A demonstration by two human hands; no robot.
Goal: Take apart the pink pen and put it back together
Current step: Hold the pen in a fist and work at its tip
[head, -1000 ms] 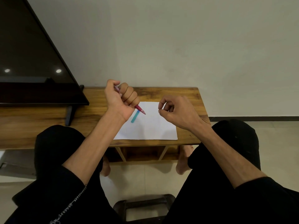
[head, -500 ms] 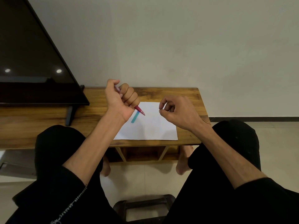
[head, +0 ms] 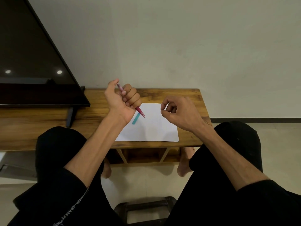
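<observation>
We find the left hand (head: 121, 101) fisted round the pen (head: 140, 111), tip over the paper (head: 151, 128), near the tabletop (head: 187, 95) middle. Right hand (head: 177, 111) is pinched; contents indiscernible. Teal strip (head: 136, 119) lies beneath.

Your left fist (head: 123, 101) hides the pen's (head: 140, 112) middle, your right fingertips (head: 162, 110) pinch something too small to tell, the screen (head: 29, 66) cut off at left.

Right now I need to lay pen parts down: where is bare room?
Free: white paper between teal piece and right hand; bare wood beyond the paper. Crowded: the paper's left corner under left hand and pink pen.
</observation>
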